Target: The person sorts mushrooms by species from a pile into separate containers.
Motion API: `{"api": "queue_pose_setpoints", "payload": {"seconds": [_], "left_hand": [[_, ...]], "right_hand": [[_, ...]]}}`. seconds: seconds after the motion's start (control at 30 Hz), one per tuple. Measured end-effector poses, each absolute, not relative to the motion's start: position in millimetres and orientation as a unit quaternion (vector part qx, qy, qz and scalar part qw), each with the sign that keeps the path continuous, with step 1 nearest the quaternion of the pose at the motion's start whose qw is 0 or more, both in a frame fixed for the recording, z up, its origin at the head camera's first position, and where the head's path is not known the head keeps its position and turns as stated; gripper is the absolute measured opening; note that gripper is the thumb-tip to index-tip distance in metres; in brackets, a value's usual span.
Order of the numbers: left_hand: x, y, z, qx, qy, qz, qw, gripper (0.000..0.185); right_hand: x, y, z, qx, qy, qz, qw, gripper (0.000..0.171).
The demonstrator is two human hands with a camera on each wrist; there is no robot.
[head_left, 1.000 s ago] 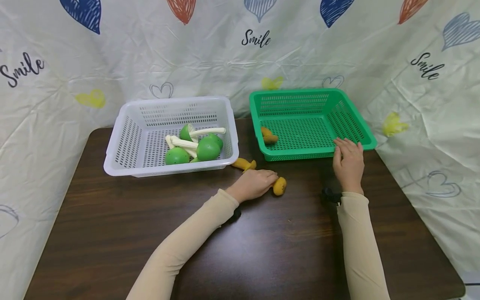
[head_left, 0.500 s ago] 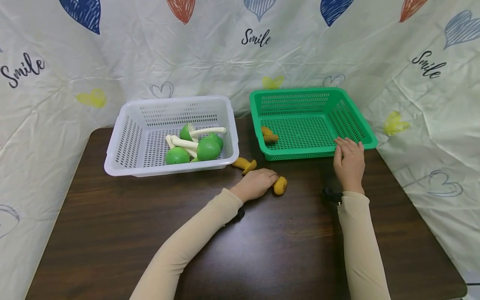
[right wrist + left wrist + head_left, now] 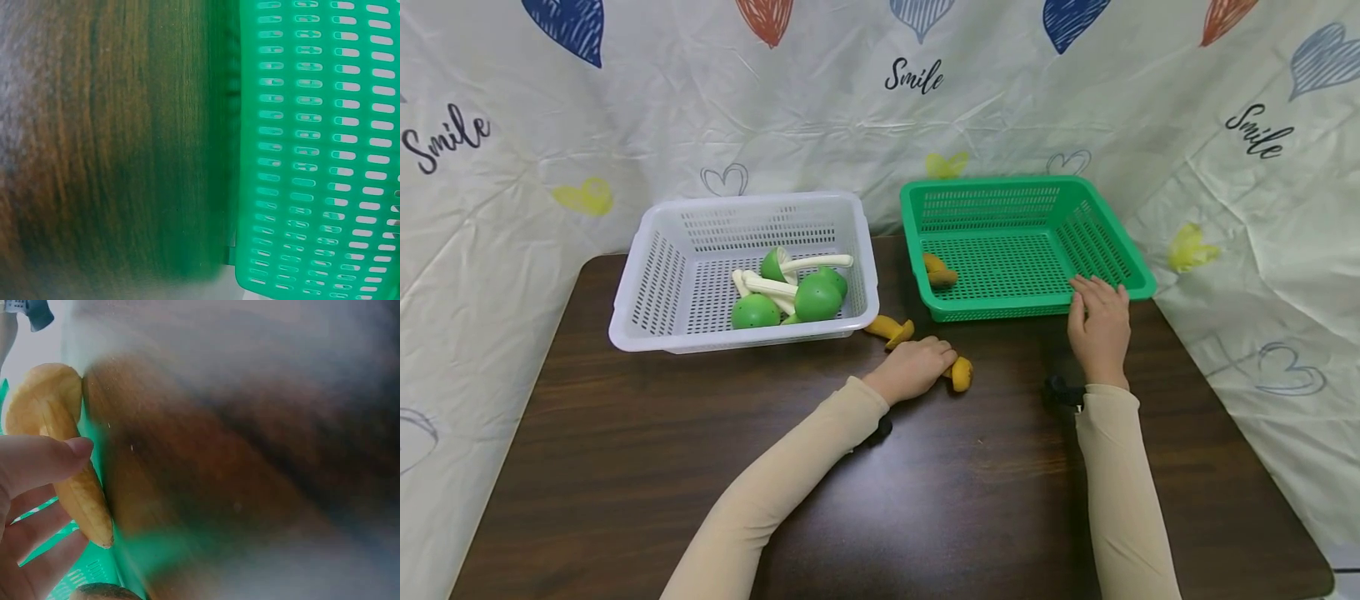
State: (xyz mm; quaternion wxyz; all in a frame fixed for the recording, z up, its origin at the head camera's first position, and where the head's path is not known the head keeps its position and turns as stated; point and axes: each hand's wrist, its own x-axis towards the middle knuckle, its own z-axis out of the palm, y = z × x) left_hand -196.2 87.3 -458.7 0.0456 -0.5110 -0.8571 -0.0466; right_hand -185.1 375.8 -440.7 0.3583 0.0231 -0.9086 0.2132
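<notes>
A person sits at a dark wooden table (image 3: 625, 433), both arms in cream sleeves. The left hand (image 3: 913, 367) rests near the table's centre, fingers curled around a yellow toy mushroom (image 3: 960, 372) that lies on the tabletop, its cap poking out at the hand's 3 o'clock side. A second yellow mushroom (image 3: 889, 328) lies just beside the hand at 11 o'clock. The right hand (image 3: 1099, 321) lies flat, fingers straight and together, touching the near rim of a green basket (image 3: 1120, 250) at 1 o'clock, which holds another yellow piece (image 3: 937, 272). At 11 o'clock, a white basket (image 3: 655, 283) holds green mushrooms (image 3: 816, 297).
</notes>
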Motion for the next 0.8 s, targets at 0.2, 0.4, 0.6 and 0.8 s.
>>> {"api": "queue_pose_setpoints", "payload": {"seconds": [0.2, 0.4, 0.6, 0.8], "left_hand": [[-201.0, 89.5, -460.7, -0.512, -0.856, -0.057, 0.049, 0.018], [-204.6, 89.0, -464.6, -0.521, -0.849, -0.067, 0.053, 0.02], [-205.1, 88.0, -463.7, -0.523, -0.848, -0.072, 0.044, 0.022], [-204.3, 86.7, -460.5, -0.518, -0.851, -0.084, -0.011, 0.026]], "right_hand": [[-184.1, 374.9, -439.2, 0.023, -0.908, 0.22, 0.356, 0.028], [-185.0, 375.4, -439.8, 0.025, -0.908, 0.217, 0.357, 0.028], [-185.6, 375.5, -440.5, 0.024, -0.908, 0.218, 0.357, 0.029], [-185.9, 376.8, -440.7, 0.02, -0.91, 0.218, 0.352, 0.03]]}}
